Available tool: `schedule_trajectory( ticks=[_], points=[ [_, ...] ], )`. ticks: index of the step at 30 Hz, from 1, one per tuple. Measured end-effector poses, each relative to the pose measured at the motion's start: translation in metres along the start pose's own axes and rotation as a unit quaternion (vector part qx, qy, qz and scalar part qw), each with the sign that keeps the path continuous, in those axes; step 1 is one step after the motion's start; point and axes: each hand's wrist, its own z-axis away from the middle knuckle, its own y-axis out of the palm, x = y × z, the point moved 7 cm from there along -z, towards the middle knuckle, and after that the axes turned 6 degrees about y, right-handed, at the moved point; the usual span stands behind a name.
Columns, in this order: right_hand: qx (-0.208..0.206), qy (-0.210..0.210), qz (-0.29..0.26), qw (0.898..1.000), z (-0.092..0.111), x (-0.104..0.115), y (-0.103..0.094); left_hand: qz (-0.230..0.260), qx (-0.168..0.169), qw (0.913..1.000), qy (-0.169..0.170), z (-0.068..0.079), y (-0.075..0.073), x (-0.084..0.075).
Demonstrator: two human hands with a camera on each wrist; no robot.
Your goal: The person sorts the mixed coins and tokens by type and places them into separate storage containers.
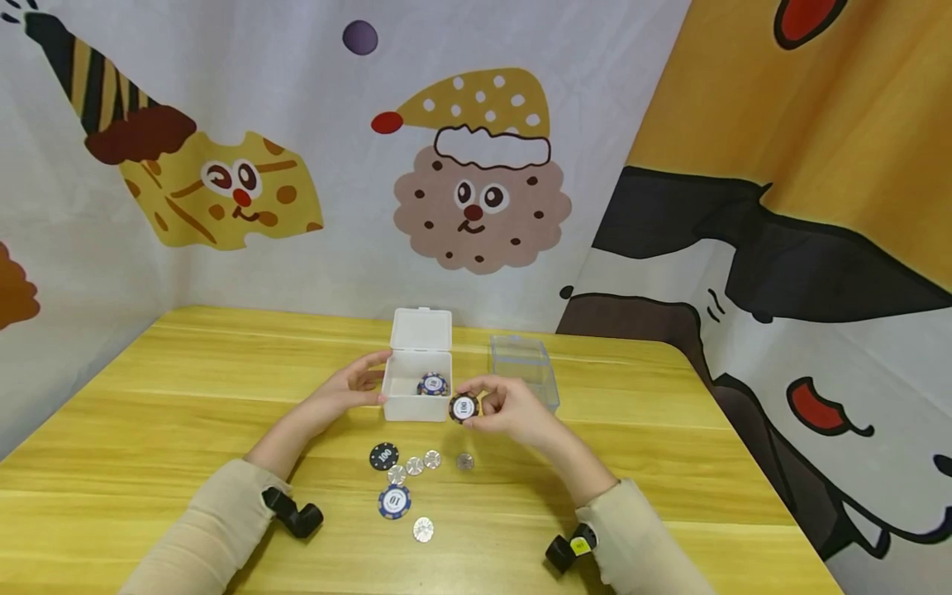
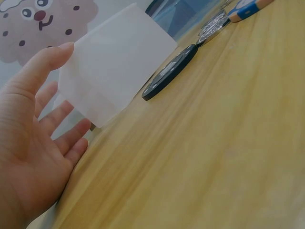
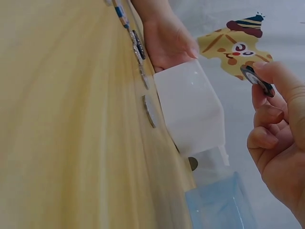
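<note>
My left hand [image 1: 349,387] grips the left side of an open white plastic box [image 1: 415,408], with the thumb at its front corner and the fingers behind. Inside the box lie blue poker chips [image 1: 432,383]. Just off the box's right front corner, my right hand [image 1: 513,406] pinches a black poker chip [image 1: 464,406] marked 100 between thumb and fingers, its face tilted up. In the right wrist view the same chip [image 3: 257,80] shows above the box's level.
A clear plastic box [image 1: 552,384] stands behind my right hand. In front of the white box lie a black chip [image 1: 383,456], a blue chip [image 1: 394,502] and several silver coins [image 1: 423,530]. A printed cloth [image 1: 297,273] hangs behind the table.
</note>
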Motion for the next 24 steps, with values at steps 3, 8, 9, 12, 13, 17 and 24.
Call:
schedule_trajectory(
  ticks=[3, 8, 9, 12, 13, 17, 24],
  points=[
    [-0.011, 0.004, 0.002, 1.0, -0.012, -0.012, -0.002, 0.001, -0.001, 1.0, 0.001, -0.001, -0.001, 0.004],
    [-0.043, -0.001, 0.004, 0.999, -0.031, -0.026, -0.006, 0.0, -0.004, 1.0, 0.004, -0.002, -0.003, 0.008],
    [-0.051, -0.001, 0.004, 0.999, -0.034, -0.027, -0.007, 0.0, -0.004, 1.0, 0.004, -0.002, -0.003, 0.009],
    [-0.071, 0.003, 0.018, 0.997, -0.043, -0.029, -0.008, 0.002, -0.004, 1.0, 0.002, -0.002, -0.003, 0.01],
    [-0.077, 0.005, 0.024, 0.997, -0.046, -0.029, -0.008, 0.002, -0.003, 1.0, 0.0, -0.002, -0.003, 0.01],
    [-0.091, 0.01, 0.043, 0.995, -0.056, -0.029, -0.007, 0.007, 0.001, 1.0, -0.001, -0.002, -0.001, 0.006],
    [-0.114, 0.019, 0.081, 0.99, -0.063, -0.009, -0.003, 0.005, 0.007, 1.0, -0.003, 0.002, 0.005, -0.013]
  ],
)
